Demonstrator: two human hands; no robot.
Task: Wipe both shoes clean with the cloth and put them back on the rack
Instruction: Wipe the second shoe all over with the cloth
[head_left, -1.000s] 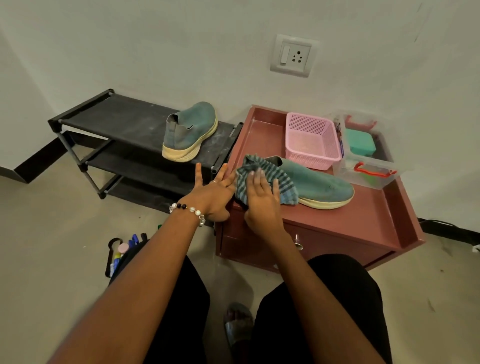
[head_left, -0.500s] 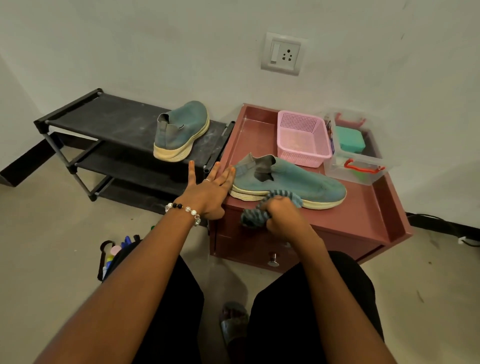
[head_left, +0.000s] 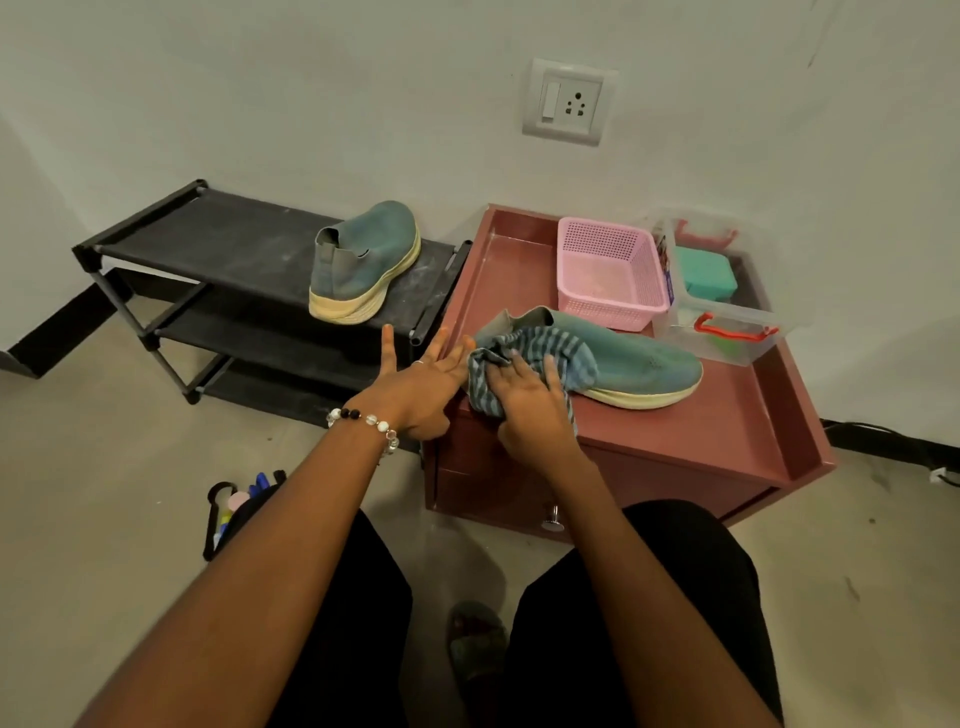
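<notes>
One teal shoe (head_left: 644, 358) with a cream sole lies on the maroon cabinet top (head_left: 691, 441), toe to the right. My right hand (head_left: 530, 405) presses a blue striped cloth (head_left: 540, 353) over its heel and near side. With fingers spread, my left hand (head_left: 421, 384) rests flat against the heel end at the cabinet's left edge, holding nothing. The second teal shoe (head_left: 363, 260) stands on the top shelf of the black rack (head_left: 208, 234), heel toward me.
A pink mesh basket (head_left: 608, 270) and a clear plastic box (head_left: 722, 301) with red latches stand at the back of the cabinet. A wall socket (head_left: 569, 104) is above. A black pouch with pens (head_left: 234, 504) lies on the floor by my left knee.
Half a second ago my right hand held the bunched cloth below the shoe's sole at the cabinet's front. It has since come back up and spread the cloth over the heel. My left hand stayed.
</notes>
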